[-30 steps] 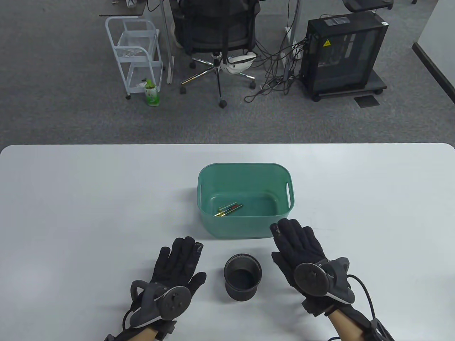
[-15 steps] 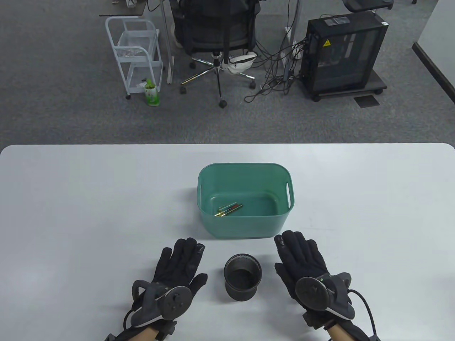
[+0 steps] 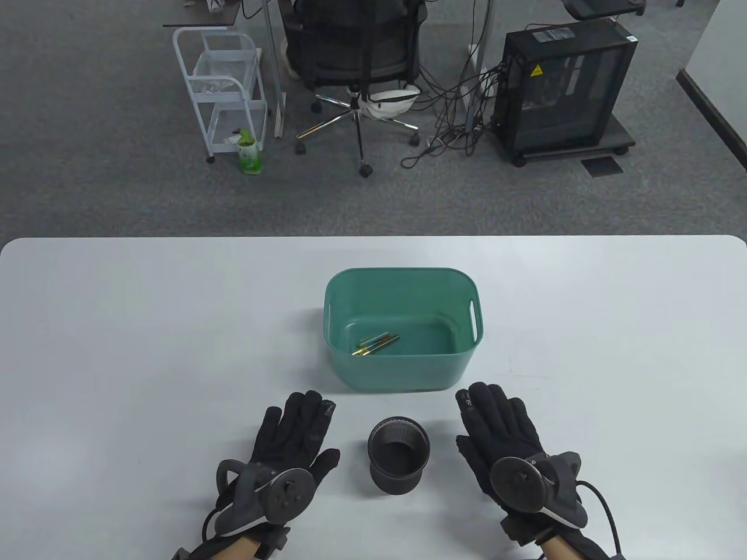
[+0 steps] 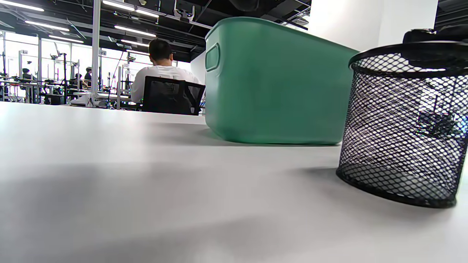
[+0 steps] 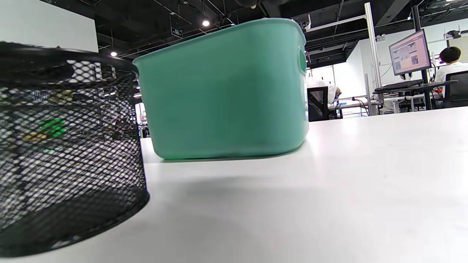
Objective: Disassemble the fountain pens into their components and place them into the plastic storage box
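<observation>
Both hands flat on the table beside a mesh cup, pen parts in the green box.

The left hand point(image 3: 295, 434) and right hand point(image 3: 502, 431) lie palm down on the white table point(image 3: 146, 350), fingers straight and holding nothing, 1 on each side of the black mesh cup point(image 3: 398, 455) without touching it. Just beyond the cup stands the green plastic box point(image 3: 402, 373); a few slim pen parts point(image 3: 376, 345), gold-tipped with red and green, lie on its floor near the left wall.
</observation>
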The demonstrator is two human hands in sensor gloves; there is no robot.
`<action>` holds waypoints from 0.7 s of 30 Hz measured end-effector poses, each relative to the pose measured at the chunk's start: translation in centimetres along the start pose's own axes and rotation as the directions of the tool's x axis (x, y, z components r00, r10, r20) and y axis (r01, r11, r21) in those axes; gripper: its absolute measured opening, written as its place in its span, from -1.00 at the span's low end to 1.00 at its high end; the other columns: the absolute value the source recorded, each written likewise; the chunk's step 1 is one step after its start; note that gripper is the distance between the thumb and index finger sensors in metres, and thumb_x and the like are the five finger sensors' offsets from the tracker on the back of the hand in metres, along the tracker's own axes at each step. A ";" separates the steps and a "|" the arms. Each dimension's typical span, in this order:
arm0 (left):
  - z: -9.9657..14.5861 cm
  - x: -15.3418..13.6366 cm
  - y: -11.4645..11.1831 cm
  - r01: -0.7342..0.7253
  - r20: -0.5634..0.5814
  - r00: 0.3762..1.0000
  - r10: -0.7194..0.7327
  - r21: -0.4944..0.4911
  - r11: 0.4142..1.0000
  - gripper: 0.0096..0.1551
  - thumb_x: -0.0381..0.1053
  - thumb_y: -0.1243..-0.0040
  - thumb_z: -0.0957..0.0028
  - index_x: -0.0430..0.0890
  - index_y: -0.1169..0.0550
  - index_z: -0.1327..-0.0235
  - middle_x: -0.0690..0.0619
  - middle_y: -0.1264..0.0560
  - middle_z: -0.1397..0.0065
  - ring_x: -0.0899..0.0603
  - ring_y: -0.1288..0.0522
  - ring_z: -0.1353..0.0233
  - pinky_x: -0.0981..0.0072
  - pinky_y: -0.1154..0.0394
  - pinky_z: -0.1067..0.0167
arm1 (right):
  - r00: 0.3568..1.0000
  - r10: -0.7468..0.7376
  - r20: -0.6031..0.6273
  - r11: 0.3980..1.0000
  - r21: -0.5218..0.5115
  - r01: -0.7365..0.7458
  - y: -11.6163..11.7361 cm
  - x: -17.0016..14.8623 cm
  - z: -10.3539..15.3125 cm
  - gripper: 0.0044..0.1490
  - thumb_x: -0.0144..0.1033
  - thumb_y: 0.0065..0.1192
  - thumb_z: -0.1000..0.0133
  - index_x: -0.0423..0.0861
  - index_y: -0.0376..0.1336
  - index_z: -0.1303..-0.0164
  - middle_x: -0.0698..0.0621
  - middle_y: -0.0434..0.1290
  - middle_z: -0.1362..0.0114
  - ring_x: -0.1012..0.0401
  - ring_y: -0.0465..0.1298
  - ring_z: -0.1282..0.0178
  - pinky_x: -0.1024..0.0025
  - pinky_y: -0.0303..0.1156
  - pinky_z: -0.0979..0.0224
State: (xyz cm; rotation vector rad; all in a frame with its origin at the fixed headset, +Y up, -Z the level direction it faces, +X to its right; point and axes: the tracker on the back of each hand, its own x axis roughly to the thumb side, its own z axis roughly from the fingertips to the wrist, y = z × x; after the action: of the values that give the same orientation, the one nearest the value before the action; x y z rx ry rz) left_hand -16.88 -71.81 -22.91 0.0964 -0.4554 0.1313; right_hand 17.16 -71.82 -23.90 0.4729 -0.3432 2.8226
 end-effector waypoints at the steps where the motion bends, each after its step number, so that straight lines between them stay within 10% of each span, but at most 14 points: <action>1: 0.0 0.0 0.0 0.003 0.001 1.000 -0.003 -0.001 1.000 -0.14 0.27 0.38 -0.41 -0.10 0.01 -0.91 -0.14 0.01 -0.94 -0.30 0.09 -0.85 -0.17 0.22 -0.71 | 1.000 -0.002 -0.001 1.000 0.003 0.002 0.0 0.0 0.0 -0.16 0.06 -0.22 -0.30 0.02 -0.10 -0.82 -0.03 -0.12 -0.84 0.02 -0.05 -0.82 0.07 -0.18 -0.79; 21: 0.0 0.1 -0.1 0.014 0.021 1.000 -0.014 -0.003 1.000 -0.14 0.27 0.39 -0.41 -0.10 0.03 -0.91 -0.13 0.02 -0.94 -0.30 0.09 -0.85 -0.17 0.22 -0.71 | 1.000 0.008 -0.007 1.000 0.024 -0.008 0.0 0.2 0.0 -0.16 0.06 -0.22 -0.30 0.02 -0.10 -0.81 -0.03 -0.13 -0.84 0.02 -0.06 -0.82 0.07 -0.19 -0.79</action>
State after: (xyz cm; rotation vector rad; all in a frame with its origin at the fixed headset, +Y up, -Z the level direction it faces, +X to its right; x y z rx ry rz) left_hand -16.72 -71.91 -22.90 0.0976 -0.4757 0.1161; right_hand 16.98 -71.80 -23.85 0.4670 -0.3112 2.8383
